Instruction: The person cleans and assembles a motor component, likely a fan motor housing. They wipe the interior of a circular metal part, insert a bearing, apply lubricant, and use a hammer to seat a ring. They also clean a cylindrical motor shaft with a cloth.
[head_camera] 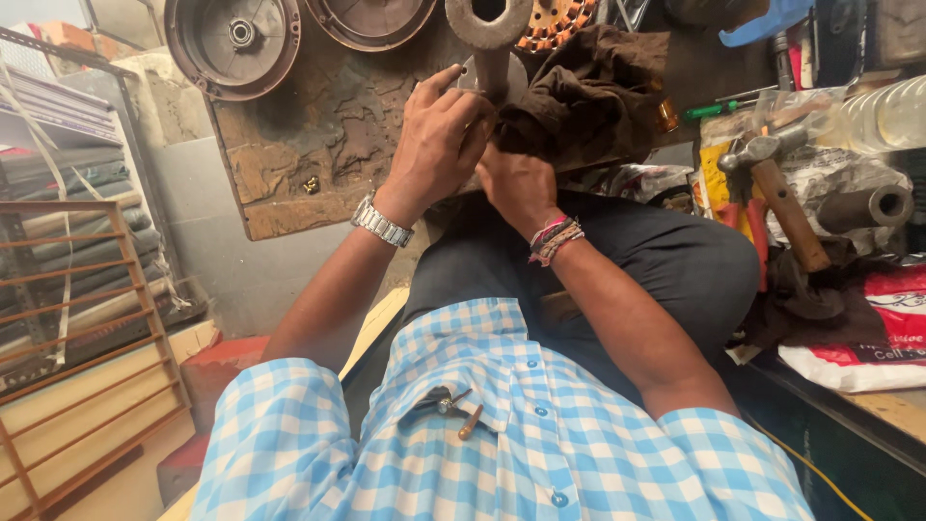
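My left hand (439, 135), with a metal watch on its wrist, is wrapped around the shaft of a rusty metal tool (490, 39) with a ring-shaped head that stands upright at the edge of a worn wooden board (318, 135). My right hand (516, 183), with coloured thread bands on its wrist, sits just below and to the right, pressed against the base of the same tool beside a dark brown rag (588, 92). What the right fingers grip is hidden.
A round metal fan-motor cover (233, 41) and a second disc (371, 17) lie at the board's far side. A copper-wound stator (555, 24) is behind the tool. A hammer (781, 193), a metal pipe (868, 207) and bags crowd the right. A rack (77, 289) stands at left.
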